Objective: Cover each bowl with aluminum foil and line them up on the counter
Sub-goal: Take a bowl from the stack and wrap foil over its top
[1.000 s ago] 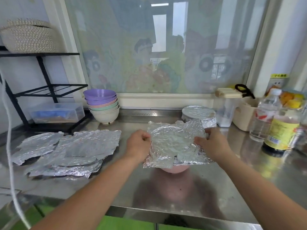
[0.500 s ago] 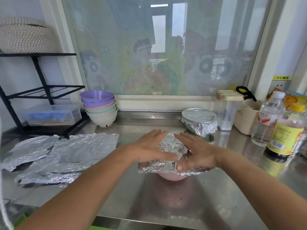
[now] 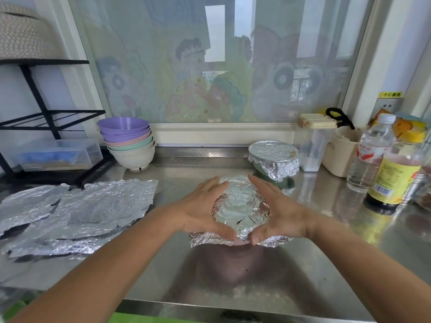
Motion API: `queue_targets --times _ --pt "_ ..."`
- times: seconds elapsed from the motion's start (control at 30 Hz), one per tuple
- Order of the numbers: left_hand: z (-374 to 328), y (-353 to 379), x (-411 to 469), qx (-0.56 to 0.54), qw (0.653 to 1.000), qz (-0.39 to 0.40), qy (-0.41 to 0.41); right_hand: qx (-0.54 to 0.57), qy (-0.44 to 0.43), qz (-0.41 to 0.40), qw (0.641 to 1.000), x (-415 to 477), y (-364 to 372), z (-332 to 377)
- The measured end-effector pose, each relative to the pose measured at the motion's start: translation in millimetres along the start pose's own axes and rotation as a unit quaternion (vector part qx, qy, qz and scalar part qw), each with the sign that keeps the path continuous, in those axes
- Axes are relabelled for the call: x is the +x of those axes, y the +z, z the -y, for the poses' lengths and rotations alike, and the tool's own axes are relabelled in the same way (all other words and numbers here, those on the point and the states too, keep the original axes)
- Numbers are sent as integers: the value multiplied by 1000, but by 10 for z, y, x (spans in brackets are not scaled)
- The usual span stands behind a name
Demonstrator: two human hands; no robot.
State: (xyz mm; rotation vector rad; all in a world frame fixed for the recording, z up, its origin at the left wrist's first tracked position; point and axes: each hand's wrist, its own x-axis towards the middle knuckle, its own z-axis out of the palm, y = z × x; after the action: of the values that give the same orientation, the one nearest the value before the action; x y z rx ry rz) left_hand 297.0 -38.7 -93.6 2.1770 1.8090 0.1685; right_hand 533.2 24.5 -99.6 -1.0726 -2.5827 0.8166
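A pink bowl [image 3: 240, 243] stands in the middle of the steel counter [image 3: 326, 248], almost hidden under a sheet of foil [image 3: 241, 207] laid over its top. My left hand [image 3: 205, 208] and my right hand [image 3: 277, 210] press flat against the bowl's two sides, fingers straight, thumbs meeting at the near rim. Behind and to the right sits a green bowl [image 3: 285, 181] with its foil cover [image 3: 274, 157] wrapped round the rim. A stack of uncovered bowls [image 3: 129, 142], purple on top, stands at the back left. Several loose foil sheets [image 3: 77, 210] lie on the left.
A black rack [image 3: 35, 117] with a clear plastic box [image 3: 53, 153] fills the left corner. At the right stand a lidded clear container [image 3: 313, 145], a beige tub [image 3: 342, 152], a water bottle [image 3: 370, 155] and a yellow-labelled sauce bottle [image 3: 394, 178]. The counter's front edge runs below my arms.
A second ago both hands held the foil sheet by its edges above the pink bowl. They laid it down, pressed on top, and now have slid out to the bowl's sides.
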Motion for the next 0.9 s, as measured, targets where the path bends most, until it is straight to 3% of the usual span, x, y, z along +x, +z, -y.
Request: queue_targets --times 0.37,0.6,0.67,0.77,0.83,0.9 --pt "-38 91 -75 -13 999 -49 -3 16 -4 -38 999 -53 110 -99" --pt "34 21 -109 -16 999 -36 18 38 -14 12 999 -116 -58 -99" --pt "87 -17 -125 -99 991 -86 23 93 -18 4 995 -175 -137 -91" --pt "232 28 -149 -230 940 -249 34 155 -25 -22 987 -253 -183 -91" --pt "402 112 -208 -173 925 -329 81 185 -37 -36 981 -284 -151 -156" --pt "515 194 -313 -62 940 -313 124 184 -52 -50 980 -299 -93 -230"
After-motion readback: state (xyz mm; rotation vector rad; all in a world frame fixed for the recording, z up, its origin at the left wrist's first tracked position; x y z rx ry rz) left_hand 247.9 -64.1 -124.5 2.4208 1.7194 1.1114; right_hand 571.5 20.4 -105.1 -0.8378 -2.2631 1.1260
